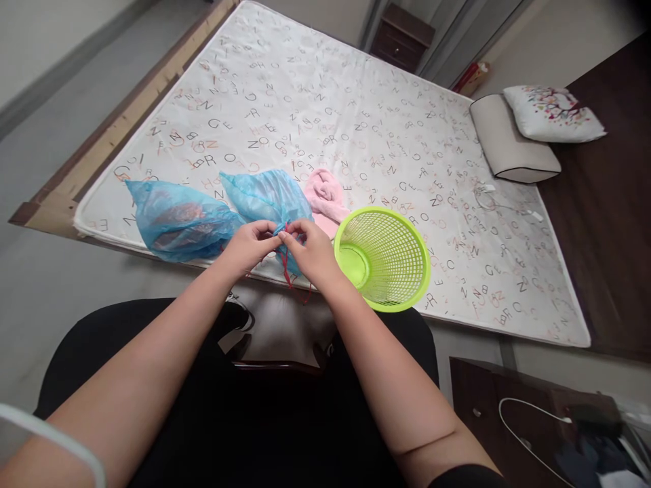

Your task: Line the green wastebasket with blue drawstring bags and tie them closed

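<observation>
My left hand (251,245) and my right hand (309,249) meet at the gathered neck of a translucent blue plastic bag (269,193). Fingers of both pinch the bag's neck, where a red drawstring (286,268) hangs down in loose ends. Left of it lies a second blue plastic bag (178,220), bulging with something brownish inside that I cannot make out. Just beyond my right hand is a pink plush cloth (325,196), partly folded. A lime-green mesh basket (379,257) leans to the right of that hand, its open mouth toward me and nothing visible inside.
Everything rests on a white letter-printed mattress (325,102) in a wooden bed frame (102,149). A beige cushion (513,135) and a flowered pillow (552,112) lie at the far right. A cable (485,196) lies near them. A dark nightstand (483,400) stands at the lower right.
</observation>
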### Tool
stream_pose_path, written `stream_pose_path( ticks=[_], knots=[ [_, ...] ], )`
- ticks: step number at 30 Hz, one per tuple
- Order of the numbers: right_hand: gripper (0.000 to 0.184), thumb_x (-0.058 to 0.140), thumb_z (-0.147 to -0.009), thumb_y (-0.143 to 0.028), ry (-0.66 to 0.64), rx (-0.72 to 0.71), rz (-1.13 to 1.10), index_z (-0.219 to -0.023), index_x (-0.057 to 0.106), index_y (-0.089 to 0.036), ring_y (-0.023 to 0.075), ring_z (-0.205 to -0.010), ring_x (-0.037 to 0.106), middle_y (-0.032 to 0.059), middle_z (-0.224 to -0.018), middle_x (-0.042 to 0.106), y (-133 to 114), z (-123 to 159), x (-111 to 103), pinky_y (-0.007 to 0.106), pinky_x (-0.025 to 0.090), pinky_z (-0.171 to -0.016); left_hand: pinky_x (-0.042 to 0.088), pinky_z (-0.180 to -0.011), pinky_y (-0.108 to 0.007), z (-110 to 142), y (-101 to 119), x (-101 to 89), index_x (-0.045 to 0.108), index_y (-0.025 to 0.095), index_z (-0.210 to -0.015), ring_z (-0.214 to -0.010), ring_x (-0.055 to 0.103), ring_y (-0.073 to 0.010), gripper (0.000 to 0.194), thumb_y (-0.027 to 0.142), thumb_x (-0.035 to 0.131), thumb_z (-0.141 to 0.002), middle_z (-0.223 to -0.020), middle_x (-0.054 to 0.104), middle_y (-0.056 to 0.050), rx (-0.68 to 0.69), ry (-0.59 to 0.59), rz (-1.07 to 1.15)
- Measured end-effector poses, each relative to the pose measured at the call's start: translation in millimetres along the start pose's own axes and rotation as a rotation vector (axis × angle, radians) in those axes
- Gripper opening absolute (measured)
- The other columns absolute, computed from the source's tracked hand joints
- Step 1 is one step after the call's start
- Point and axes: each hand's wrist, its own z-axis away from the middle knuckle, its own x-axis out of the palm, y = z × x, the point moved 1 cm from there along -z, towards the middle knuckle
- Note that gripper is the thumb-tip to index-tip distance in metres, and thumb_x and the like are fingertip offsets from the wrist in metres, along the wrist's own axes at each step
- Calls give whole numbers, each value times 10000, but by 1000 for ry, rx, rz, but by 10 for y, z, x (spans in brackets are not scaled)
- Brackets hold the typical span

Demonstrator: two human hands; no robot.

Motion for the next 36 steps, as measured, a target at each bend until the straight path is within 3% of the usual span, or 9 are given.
stream_pose_path(
  ticks=[8, 11, 14, 17, 19, 21, 23, 27, 36],
  knots=[
    [182, 594, -944, -395, 18, 168, -342, -905, 516, -235, 129, -677, 616, -43, -718, 604, 124, -76, -104, 277, 484, -667, 569, -811, -344, -34, -43, -10, 812, 190, -908, -921, 699, -240, 372, 472, 844, -668, -969, 781, -78, -111, 96, 195],
    [236, 611, -933, -443, -71, 276, -609, -930, 471, -253, 105, -532, 580, -81, -639, 542, 93, -81, -108, 231, 460, -538, 565, -853, -363, -21, -15, 6, 815, 178, -900, -982, 700, -261, 366, 461, 828, -669, -1007, 785, -98, -144, 80, 239],
    [176, 587, -927, -393, -183, 347, -743, -933, 487, -248, 72, -434, 505, -66, -690, 587, 37, -72, -138, 197, 367, -414, 551, -867, -357, -16, -1, 16, 814, 166, -893, -988, 695, -258, 344, 439, 793, -685, -1016, 786, -103, -164, 34, 253],
    [20, 555, -878, -220, -305, 370, -616, -892, 544, -230, 61, -416, 485, -40, -747, 633, 8, -43, -178, 196, 349, -382, 537, -816, -320, -34, -18, -16, 815, 168, -871, -921, 683, -232, 291, 389, 744, -695, -956, 785, -78, -140, 102, 137],
    [70, 569, -845, -162, -389, 377, -433, -873, 589, -222, 65, -429, 494, -33, -758, 634, 14, -12, -186, 205, 377, -396, 522, -761, -298, -42, -18, -45, 817, 171, -854, -831, 661, -204, 256, 347, 711, -702, -898, 777, -57, -112, 142, 8],
    [65, 627, -849, -196, -456, 344, -276, -908, 639, -221, 74, -485, 526, -13, -861, 672, 30, 16, -173, 228, 437, -448, 501, -683, -280, -37, 0, -59, 814, 174, -854, -706, 617, -163, 241, 320, 690, -708, -836, 757, -37, -102, 152, -65],
    [173, 720, -839, -287, -486, 246, -183, -991, 672, -222, 113, -666, 625, 17, -1045, 705, 43, 29, -151, 270, 536, -608, 477, -603, -265, -21, 26, -53, 800, 175, -875, -599, 564, -127, 240, 305, 698, -701, -773, 724, -16, -122, 156, -40],
    [402, 819, -785, -352, -481, 122, -136, -1118, 656, -197, 215, -1126, 653, 69, -1200, 701, 45, 20, -130, 384, 512, -999, 525, -599, -256, 3, 50, -18, 728, 174, -888, -596, 607, -120, 248, 282, 758, -667, -749, 688, 2, -191, 124, 146],
    [358, 716, -856, -497, -319, 158, -120, -1030, 651, -191, 190, -1008, 639, 42, -1081, 701, -2, -22, -146, 348, 489, -918, 575, -598, -282, -9, 17, -22, 569, 199, -847, -563, 624, -127, 309, 345, 797, -699, -655, 607, 45, -211, 105, 333]
  ],
)
